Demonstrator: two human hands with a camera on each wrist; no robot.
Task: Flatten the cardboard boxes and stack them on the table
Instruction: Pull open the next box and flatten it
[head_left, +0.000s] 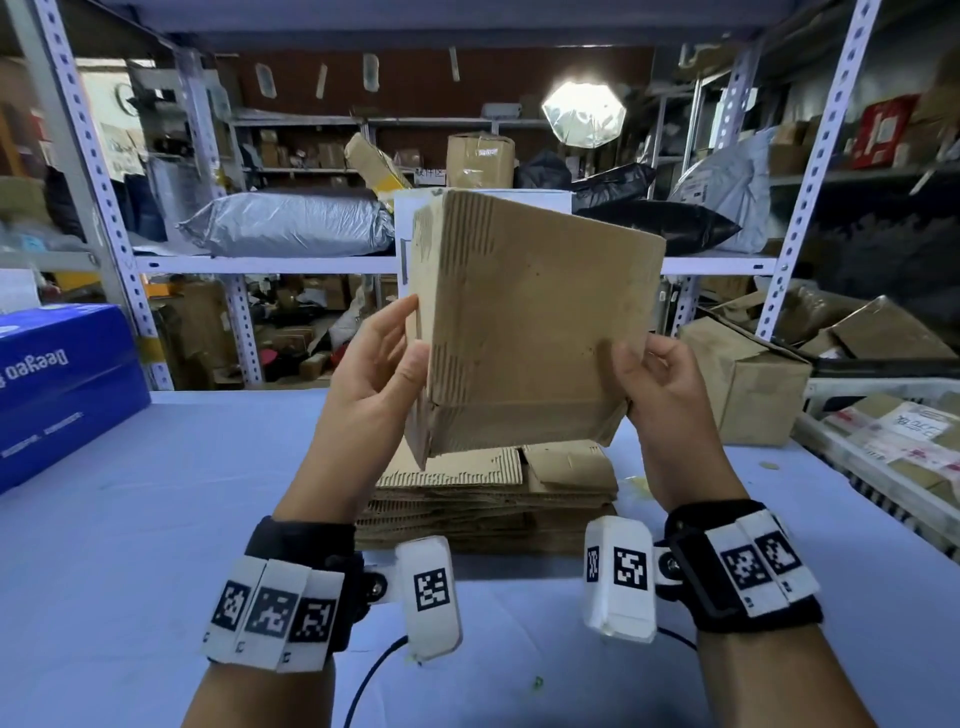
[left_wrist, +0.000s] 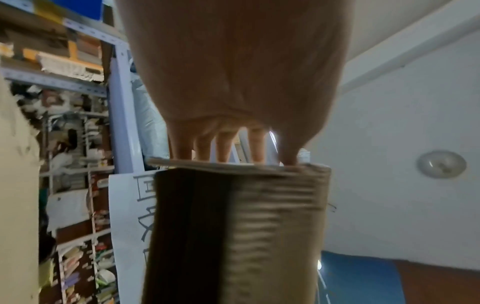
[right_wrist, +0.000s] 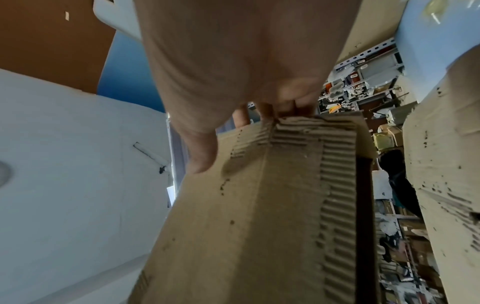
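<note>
I hold a worn brown cardboard box (head_left: 530, 322) upright in the air with both hands, above the table (head_left: 156, 519). My left hand (head_left: 379, 374) grips its lower left edge, thumb on the near face and fingers behind. My right hand (head_left: 654, 384) pinches the lower right corner the same way. The box is partly squashed, with crushed corrugation along its edges. The left wrist view has the fingers (left_wrist: 228, 152) reaching over the box edge (left_wrist: 259, 226). In the right wrist view the thumb (right_wrist: 202, 156) presses the box face (right_wrist: 259, 205). Below lies a stack of flattened cardboard (head_left: 493, 499).
A blue carton (head_left: 57, 384) sits at the table's left edge. An unflattened brown box (head_left: 748, 384) stands at the right, beside a white crate (head_left: 831, 441) holding parcels. Metal shelving (head_left: 260, 262) full of packages rises behind the table.
</note>
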